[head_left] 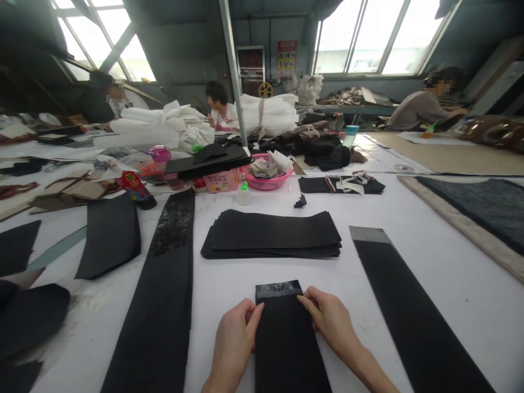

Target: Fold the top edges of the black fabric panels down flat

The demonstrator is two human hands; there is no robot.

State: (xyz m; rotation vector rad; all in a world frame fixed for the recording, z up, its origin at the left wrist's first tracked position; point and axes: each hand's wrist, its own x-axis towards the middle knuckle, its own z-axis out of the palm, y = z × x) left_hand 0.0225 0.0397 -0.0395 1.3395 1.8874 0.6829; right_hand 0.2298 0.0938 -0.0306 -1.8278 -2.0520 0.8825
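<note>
A long black strip (286, 338) lies in front of me, with a shiny greyish band across its far end. My left hand (236, 341) pinches its left edge just below that band, thumb and fingers closed. On the opposite edge, my right hand (331, 322) holds the strip the same way, thumb and forefinger at the corner. Beyond the strip sits a stack of black rectangular pieces (270, 232). Another black strip (413, 305) with a grey end lies to the right. Long black strips (164, 305) with a glossy patch lie to the left.
A small green-capped bottle (244, 195) and a pink basket (268, 177) of scraps stand behind the stack. More black pieces (109, 234) lie at the left. White rolls (268, 112) are piled farther back. Several people sit at the far tables.
</note>
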